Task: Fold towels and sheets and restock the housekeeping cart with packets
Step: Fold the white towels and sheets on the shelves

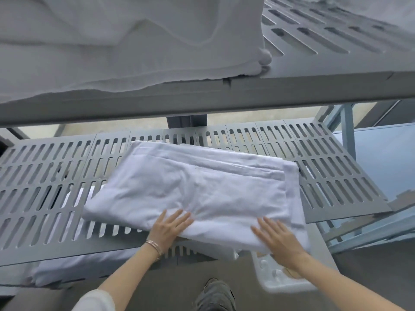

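Flat, both hands (pixel 170 227) on folded sheet (pixel 193 189) (overhanging shelf (pixel 45 176) edge)

Smooth, creased white cloth sheet (pixel 197 187) on a matt grey slotted shelf (pixel 45 176); fluffy towel (pixel 112 52) above.

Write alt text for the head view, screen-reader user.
Both hands, left hand and right hand, press flat on a folded white sheet lying on a slotted grey cart shelf. White towels sit on the upper shelf.
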